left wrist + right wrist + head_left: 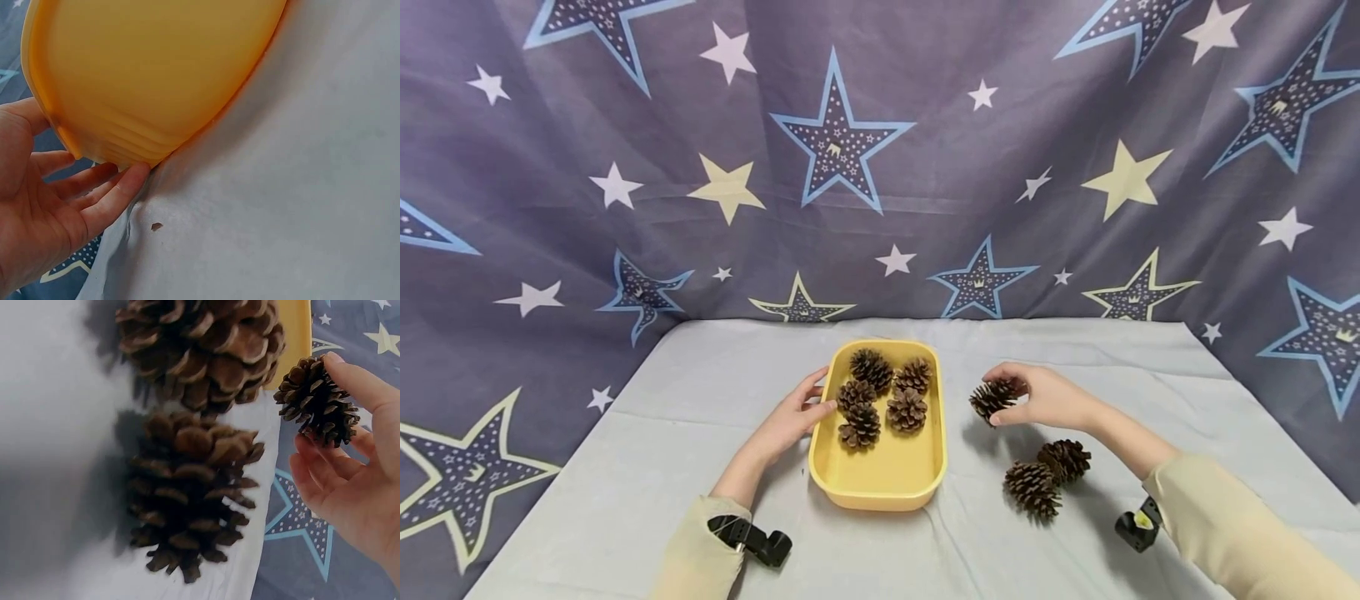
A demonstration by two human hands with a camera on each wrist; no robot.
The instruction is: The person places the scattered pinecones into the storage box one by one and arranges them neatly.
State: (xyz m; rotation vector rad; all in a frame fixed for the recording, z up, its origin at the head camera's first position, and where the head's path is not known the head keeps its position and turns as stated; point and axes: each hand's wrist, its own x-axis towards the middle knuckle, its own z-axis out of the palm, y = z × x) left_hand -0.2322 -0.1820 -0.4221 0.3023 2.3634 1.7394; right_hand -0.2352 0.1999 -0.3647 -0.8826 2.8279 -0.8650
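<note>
My right hand (1037, 398) pinches a brown pine cone (992, 402) between thumb and fingers, right of a yellow plastic box (880, 497). In the right wrist view, this held pine cone (317, 403) appears clear of the cloth. My left hand (793, 417) holds the box by its left side, thumb at the rim and fingers against the outer wall (125, 134). Several pine cones (906, 410) lie in the upper part of the box. Two more, a nearer pine cone (1032, 490) and a farther pine cone (1064, 461), lie touching on the cloth below my right hand.
A pale grey cloth (647, 467) covers the table. Behind and beside it hangs a dark curtain (820, 242) with stars. A small brown flake (157, 226) lies on the cloth by the box. Black wrist mounts (751, 537) sit on both sleeves.
</note>
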